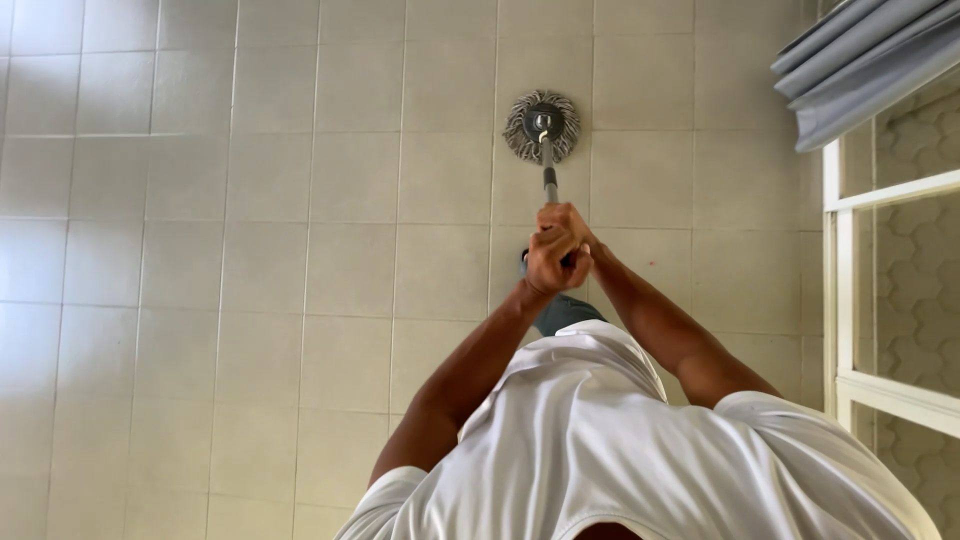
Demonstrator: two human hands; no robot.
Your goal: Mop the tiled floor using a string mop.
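A round grey string mop head rests flat on the pale tiled floor straight ahead of me. Its metal pole rises from the centre of the head up to my hands. My left hand is wrapped around the upper end of the pole. My right hand grips the pole just beyond it, the two hands touching. Both arms reach forward over my white shirt.
A white-framed glass door or window stands along the right edge, with patterned paving visible behind the glass. A grey curtain hangs at the top right. Square tiles cover the floor to the left and ahead.
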